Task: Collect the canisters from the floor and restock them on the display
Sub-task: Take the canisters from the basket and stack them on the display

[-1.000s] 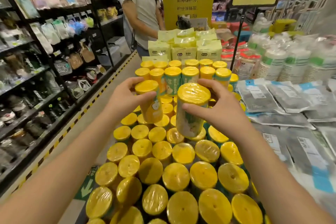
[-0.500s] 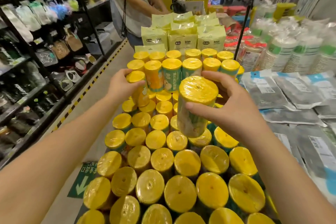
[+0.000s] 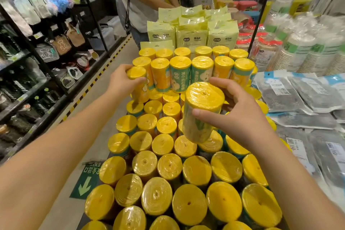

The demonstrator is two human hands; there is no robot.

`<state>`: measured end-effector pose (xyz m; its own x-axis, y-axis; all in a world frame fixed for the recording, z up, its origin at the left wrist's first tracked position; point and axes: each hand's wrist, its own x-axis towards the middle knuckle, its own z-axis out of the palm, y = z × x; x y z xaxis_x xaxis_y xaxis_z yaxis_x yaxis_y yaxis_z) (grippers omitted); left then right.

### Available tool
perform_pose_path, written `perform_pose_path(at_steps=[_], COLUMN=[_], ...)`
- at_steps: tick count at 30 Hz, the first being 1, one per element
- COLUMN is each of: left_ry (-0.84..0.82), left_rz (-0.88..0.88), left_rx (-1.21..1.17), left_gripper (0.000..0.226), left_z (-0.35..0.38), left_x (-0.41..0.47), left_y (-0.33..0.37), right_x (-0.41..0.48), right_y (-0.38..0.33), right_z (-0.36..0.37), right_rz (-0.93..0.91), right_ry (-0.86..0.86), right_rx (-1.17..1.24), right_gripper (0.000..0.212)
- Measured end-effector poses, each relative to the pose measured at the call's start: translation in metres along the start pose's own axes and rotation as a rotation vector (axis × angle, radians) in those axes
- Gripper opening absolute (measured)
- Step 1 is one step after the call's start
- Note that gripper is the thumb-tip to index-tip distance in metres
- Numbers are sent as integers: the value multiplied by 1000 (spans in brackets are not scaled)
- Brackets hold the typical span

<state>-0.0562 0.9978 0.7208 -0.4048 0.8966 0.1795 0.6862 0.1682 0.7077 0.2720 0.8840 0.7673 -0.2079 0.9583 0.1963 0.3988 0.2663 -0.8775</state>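
Grey pouches (image 3: 298, 95) and pale-green packs (image 3: 192, 35) border stacked canisters (image 3: 169, 166).

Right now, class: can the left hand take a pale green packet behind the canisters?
Probably not: the left hand grips a canister, and the raised back row stands between it and the packets.

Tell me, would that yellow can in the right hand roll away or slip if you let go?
It would likely roll on its side: the canister is a round cylinder. Its shiny plastic wrap looks slippery. It seems fairly light, since the right hand holds it up alone.
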Motion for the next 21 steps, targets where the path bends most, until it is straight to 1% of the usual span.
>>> perform_pose_path(at_steps=[3,6,10,15,17,21], left_ry=[-25,-44,-75,-65,-62,-60], left_rz=[36,58,29,-31,-30,11], left_rx=[55,79,55,10,-11,-63], left_gripper=[76,77,86,93,91,80], left_z=[-1,-2,-5,-16,-26,-49], left_x=[3,6,7,-14,-33,-72], left_y=[-4,-6,-9,-23,-33,-47], right_x=[7,19,49,102,123,152], right_y=[5,7,5,3,5,12], right_z=[9,21,46,87,104,130], right_rz=[4,-5,-24,-53,-45,-26], right_ry=[-9,-16,-40,-50,-53,-17], right_rx=[-19,-51,-68,-114,-155,-160], right_gripper=[90,92,97,92,93,93])
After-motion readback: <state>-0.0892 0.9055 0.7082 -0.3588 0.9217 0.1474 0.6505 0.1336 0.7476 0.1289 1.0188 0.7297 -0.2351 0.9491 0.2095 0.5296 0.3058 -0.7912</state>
